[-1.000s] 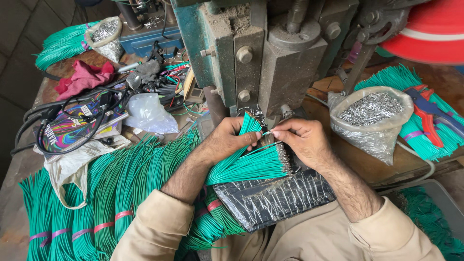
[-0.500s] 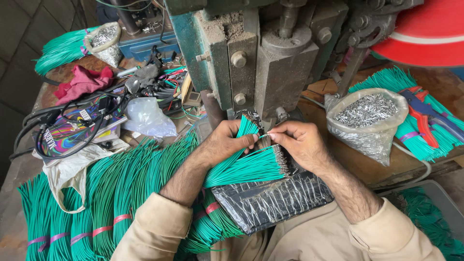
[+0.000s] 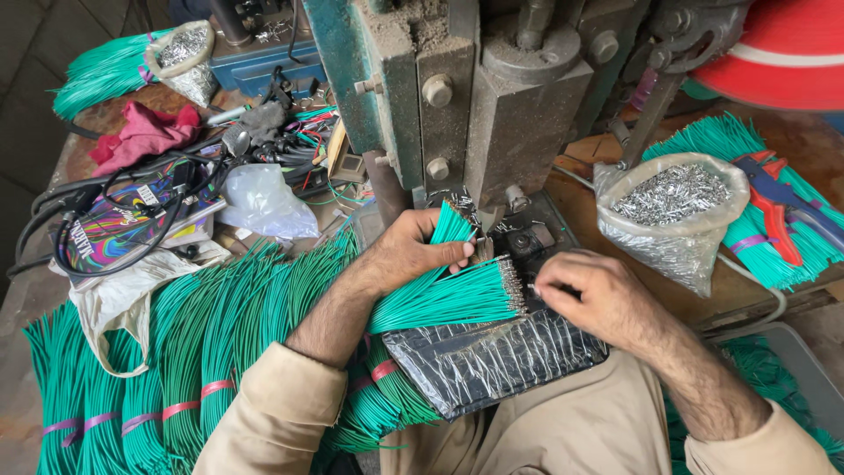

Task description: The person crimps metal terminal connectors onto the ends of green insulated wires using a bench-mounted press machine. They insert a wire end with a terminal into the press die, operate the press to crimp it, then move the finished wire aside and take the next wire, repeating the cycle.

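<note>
Fingers (image 3: 547, 283) of the right hand (image 3: 598, 299) have drawn back from the left hand (image 3: 409, 255), now pinching at the green wire bundle's (image 3: 448, 299) metal tips; left fingers stay wrapped around another bunch (image 3: 450, 227).

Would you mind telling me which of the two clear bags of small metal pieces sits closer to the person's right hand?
The larger bag of metal pieces on the right, beside the red-handled pliers, is closer to the right hand. The smaller bag sits far off at the top left.
</note>
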Demonstrator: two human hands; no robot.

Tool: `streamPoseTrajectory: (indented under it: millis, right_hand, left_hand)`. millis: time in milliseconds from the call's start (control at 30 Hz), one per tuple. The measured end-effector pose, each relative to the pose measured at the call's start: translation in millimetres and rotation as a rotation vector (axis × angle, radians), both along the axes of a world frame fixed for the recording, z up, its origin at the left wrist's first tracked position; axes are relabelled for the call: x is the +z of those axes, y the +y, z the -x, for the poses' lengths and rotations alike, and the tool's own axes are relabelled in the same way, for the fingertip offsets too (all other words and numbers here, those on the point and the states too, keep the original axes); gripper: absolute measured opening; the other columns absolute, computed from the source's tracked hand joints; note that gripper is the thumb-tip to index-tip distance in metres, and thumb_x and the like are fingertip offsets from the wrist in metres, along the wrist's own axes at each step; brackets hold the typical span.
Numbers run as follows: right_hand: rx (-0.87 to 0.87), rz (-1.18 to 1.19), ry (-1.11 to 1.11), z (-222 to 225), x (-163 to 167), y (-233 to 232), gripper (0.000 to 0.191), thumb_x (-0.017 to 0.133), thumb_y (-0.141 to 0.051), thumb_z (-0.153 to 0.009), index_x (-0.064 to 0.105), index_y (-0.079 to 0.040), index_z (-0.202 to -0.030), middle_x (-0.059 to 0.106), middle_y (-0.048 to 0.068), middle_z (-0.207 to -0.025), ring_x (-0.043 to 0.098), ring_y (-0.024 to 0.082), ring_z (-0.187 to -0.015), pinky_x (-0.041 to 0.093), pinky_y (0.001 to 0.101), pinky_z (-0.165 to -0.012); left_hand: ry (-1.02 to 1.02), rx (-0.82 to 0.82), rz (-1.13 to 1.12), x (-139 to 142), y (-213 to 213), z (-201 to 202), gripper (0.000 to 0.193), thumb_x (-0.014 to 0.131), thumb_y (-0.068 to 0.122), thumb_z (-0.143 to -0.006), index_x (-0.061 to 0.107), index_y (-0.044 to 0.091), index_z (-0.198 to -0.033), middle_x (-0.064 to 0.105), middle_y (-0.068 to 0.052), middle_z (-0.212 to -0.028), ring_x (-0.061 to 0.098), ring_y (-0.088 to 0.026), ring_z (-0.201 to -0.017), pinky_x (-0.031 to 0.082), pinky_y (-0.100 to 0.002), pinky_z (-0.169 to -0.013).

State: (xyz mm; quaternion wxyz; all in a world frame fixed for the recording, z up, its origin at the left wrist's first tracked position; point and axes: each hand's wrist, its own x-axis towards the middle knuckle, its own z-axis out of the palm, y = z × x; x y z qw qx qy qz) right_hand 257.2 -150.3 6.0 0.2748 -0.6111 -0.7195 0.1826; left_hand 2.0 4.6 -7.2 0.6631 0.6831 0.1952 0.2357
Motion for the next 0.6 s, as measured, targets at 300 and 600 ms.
streamPoseTrajectory:
  millis: [300, 600]
  right_hand:
    - [-0.026, -0.051, 0.632, 0, -17, 37, 0.012, 0.061, -0.002, -0.099, 0.066, 0.003, -0.108, 0.075, 0.011, -0.098, 0.073, 0.016, -0.09, 0.06, 0.0293, -0.082]
    - [0.037, -0.101, 0.718, 29, -24, 55, 0.012, 0.063, -0.004, -0.1, 0.067, 0.004, -0.108, 0.077, 0.01, -0.098, 0.073, 0.013, -0.092, 0.061, 0.0272, -0.084]
  left_hand:
    - [0.017, 0.006, -0.022, 3, -1, 2, 0.015, 0.075, 0.019, -0.094, 0.071, 0.004, -0.093, 0.07, 0.002, -0.081, 0.063, -0.006, -0.076, 0.053, -0.025, -0.069]
    - [0.038, 0.063, -0.071, -1, 0, -1, 0.016, 0.073, 0.019, -0.095, 0.07, 0.004, -0.091, 0.068, 0.002, -0.077, 0.062, -0.006, -0.072, 0.052, -0.025, -0.067]
